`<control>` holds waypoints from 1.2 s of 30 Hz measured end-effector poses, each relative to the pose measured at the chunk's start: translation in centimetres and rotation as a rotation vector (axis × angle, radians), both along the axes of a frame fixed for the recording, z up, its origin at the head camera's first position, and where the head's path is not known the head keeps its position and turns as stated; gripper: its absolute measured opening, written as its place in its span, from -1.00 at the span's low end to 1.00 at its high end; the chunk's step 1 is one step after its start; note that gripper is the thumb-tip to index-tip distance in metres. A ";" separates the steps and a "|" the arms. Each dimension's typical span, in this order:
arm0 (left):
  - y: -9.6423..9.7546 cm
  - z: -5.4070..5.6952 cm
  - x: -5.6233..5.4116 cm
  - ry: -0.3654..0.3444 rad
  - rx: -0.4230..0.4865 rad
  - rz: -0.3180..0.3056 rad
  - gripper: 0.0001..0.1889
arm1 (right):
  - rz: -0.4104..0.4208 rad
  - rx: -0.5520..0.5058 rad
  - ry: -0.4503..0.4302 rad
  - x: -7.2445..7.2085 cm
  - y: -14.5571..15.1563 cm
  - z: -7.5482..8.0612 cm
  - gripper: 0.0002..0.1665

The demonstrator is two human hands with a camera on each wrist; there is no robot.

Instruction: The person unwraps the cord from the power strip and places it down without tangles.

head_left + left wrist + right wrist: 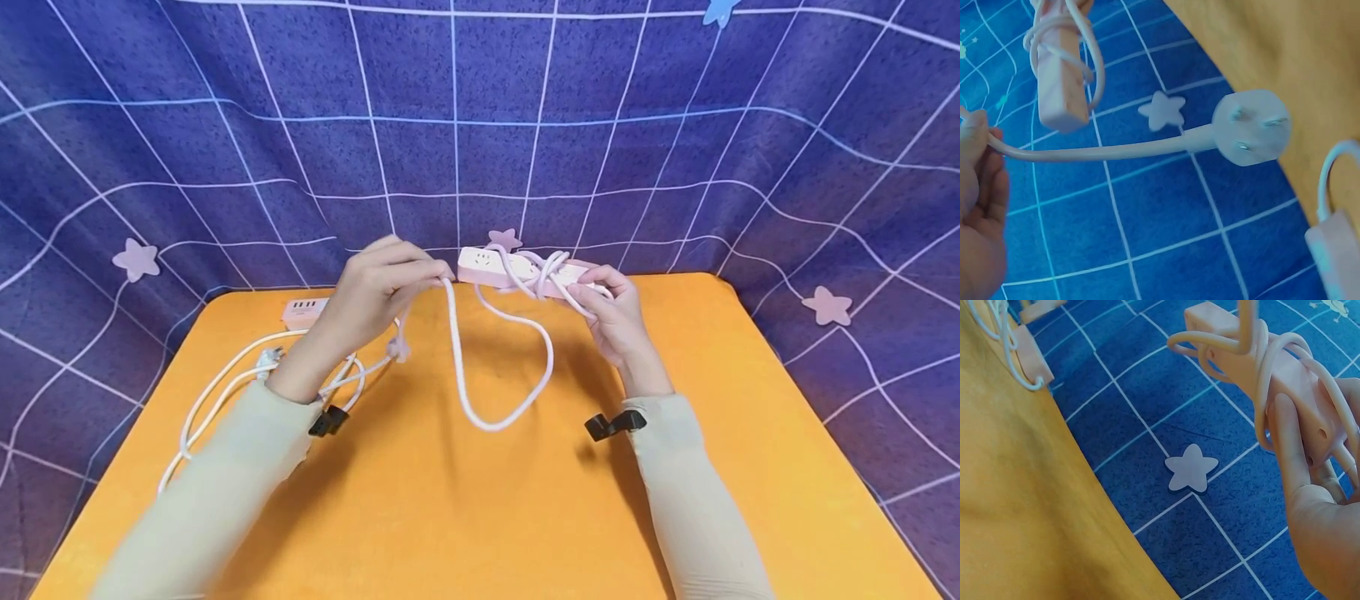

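Pink strip: wound with cord; your right hand grips its end.
Cord: your left hand pinches it.
Counter: bears another strip.

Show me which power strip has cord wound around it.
The power strip held in the right hand: cord loops circle its body. The other strip, on the orange table, shows none around its visible part.

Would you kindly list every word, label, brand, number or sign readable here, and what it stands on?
No text can be read.
Held power strip: no legible lettering.
Other power strip: any marking is too small to read.
Plug: no lettering visible on its pin face.
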State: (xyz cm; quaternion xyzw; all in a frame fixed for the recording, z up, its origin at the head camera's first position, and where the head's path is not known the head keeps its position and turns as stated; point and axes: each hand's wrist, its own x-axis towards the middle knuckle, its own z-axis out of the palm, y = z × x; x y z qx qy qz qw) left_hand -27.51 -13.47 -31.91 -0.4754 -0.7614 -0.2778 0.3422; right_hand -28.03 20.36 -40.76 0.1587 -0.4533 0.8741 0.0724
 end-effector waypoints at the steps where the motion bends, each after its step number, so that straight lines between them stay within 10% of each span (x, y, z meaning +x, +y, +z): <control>1: -0.1 0.3 -0.2 0.031 -0.009 -0.004 -0.73 | -0.002 -0.003 -0.001 0.0 0.0 0.0 -0.63; 7: -0.7 0.7 -1.1 0.069 -0.071 0.032 -0.75 | -0.024 0.008 -0.022 -0.1 0.0 0.1 -0.61; 36: -2.1 -6.0 -3.0 -0.169 -0.192 -0.015 -0.77 | -0.015 -0.036 -0.029 -0.2 0.1 -0.3 -0.61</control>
